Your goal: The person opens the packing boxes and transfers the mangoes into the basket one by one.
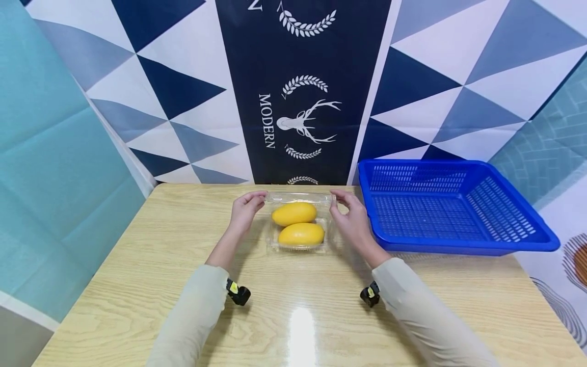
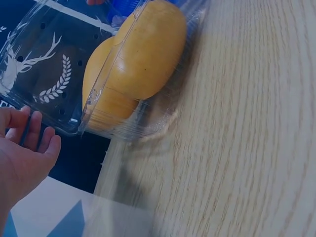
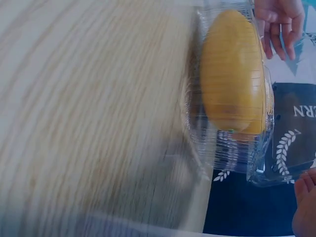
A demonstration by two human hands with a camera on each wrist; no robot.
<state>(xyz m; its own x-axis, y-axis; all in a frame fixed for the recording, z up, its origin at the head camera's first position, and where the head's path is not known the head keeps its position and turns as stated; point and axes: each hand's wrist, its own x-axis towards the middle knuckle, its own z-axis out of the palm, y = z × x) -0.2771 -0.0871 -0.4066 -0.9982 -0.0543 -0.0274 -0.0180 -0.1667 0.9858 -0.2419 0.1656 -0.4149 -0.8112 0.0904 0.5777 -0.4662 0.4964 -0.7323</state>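
Two yellow mangoes (image 1: 294, 214) (image 1: 301, 234) lie one behind the other in a clear plastic clamshell box (image 1: 273, 243) on the table. Its hinged lid (image 2: 44, 64) stands raised along the far side. My left hand (image 1: 243, 213) pinches the lid's left corner between thumb and fingers. At the opposite corner, my right hand (image 1: 352, 218) grips the lid in the same way. From the left wrist, one mango (image 2: 150, 49) partly hides the other. In the right wrist view only the fingertips of the right hand (image 3: 305, 205) show, at the lid's edge.
A blue perforated plastic basket (image 1: 458, 244) stands on the right of the wooden table (image 1: 151, 285), close beside the right hand. Behind the table hangs a patterned cloth (image 1: 302, 66) with a deer head print. A teal cloth (image 1: 59, 168) hangs at the left.
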